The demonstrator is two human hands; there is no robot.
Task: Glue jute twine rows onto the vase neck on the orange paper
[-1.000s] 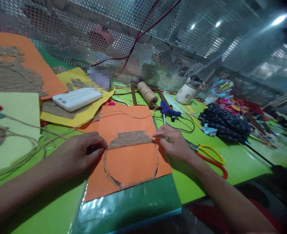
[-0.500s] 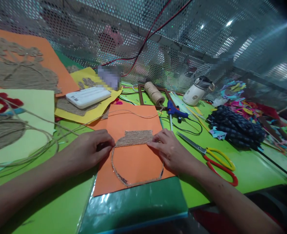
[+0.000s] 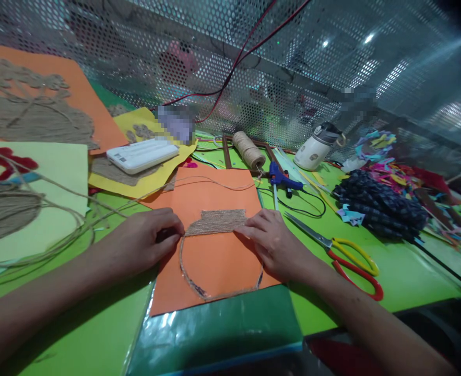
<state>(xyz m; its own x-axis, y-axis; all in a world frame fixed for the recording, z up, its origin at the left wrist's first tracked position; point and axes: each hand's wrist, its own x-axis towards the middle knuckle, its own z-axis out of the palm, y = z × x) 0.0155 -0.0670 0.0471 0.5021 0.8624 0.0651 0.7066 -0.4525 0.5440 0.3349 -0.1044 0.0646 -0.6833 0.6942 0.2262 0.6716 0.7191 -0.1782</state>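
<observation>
Jute pot outline (image 3: pixel 218 245) on orange sheet (image 3: pixel 214 193), neck filled, belly bare.

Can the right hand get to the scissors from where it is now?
Probably yes. The right hand rests on the orange sheet, and the scissors lie flat on the green table just to its right, with bare table between them and nothing on top.

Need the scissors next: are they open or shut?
Open: the scissors lie flat on the green table, blades slightly apart.
</observation>
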